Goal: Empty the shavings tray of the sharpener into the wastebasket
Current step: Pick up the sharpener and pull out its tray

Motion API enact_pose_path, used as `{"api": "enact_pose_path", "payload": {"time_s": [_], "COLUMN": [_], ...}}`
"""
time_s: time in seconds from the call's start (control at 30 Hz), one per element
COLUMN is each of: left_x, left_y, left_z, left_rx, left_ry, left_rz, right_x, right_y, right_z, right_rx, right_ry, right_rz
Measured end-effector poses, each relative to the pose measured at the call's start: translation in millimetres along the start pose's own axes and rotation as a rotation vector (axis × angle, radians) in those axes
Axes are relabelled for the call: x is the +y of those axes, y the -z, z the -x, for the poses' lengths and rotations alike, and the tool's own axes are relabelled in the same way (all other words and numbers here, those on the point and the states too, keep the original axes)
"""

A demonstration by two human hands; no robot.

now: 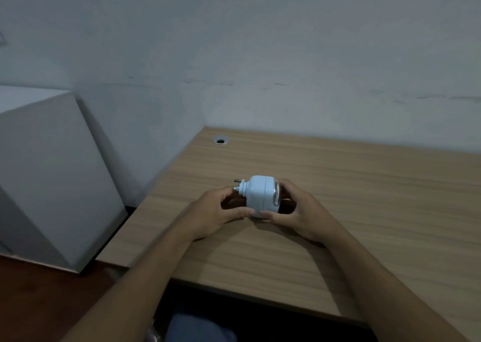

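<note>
Sharpener (257,195) sits on the wooden worktop (364,185) between a person's two hands, left hand (216,211) pinching its white body, right hand (299,211) curled around the clear tray end, which looks best drawn straight out and kept level.

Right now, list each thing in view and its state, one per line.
sharpener: on the desk, held from both sides, tray end not pulled out
left hand: gripping the sharpener
right hand: gripping the sharpener
desk: bare besides sharpener
cable hole: open, no cable
</note>
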State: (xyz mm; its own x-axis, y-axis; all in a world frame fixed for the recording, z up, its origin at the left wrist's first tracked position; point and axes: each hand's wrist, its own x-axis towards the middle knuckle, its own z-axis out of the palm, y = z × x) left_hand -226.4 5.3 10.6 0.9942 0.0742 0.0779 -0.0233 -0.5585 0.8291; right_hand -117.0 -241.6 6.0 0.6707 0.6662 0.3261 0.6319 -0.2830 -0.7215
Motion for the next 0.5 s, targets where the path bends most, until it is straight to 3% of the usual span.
{"api": "enact_pose_path", "payload": {"time_s": [0.17, 0.27, 0.5], "left_x": [-4, -6, -18], "left_y": [8, 13, 27], "left_z": [-4, -3, 16], "left_rx": [-0.029, -0.034, 0.064], "left_ry": [0.001, 0.003, 0.029], "left_rz": [-0.025, 0.077, 0.096], "right_x": [5, 11, 17], "right_y": [0, 1, -1], "right_z": [-3, -5, -5], "right_rx": [-0.017, -0.014, -0.004], "right_ry": [-0.006, -0.018, -0.057], "right_rz": [-0.027, -0.019, -0.039]}}
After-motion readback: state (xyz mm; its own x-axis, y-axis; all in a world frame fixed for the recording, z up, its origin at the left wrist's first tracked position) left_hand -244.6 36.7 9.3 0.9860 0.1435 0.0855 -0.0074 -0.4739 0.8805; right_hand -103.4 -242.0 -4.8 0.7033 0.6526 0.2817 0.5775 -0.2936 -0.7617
